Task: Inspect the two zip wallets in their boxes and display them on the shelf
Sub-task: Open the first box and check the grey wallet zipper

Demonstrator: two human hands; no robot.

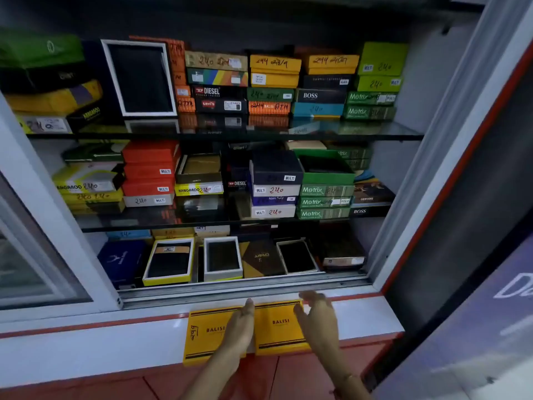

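White-framed display cabinet (450, 116), three glass shelves (230, 136) crowded with stacked wallet boxes (274, 186). White ledge (86, 342) with red trim below. Dim interior lighting.

Left hand (240, 327) lies flat across left box (206, 333), hiding lid's right part and end of BALISI lettering. Right hand (318, 321), fingers spread, covers right edge of right box (277, 327). Both lids on: contents unseen. Strip between boxes, under left hand, hidden; touching or apart, cannot tell. Both forearms cut off by bottom edge. Above hands, writing on stacked boxes (274, 79) blurred, partly unreadable. Far left packets (40, 50) smeared, cut by frame.
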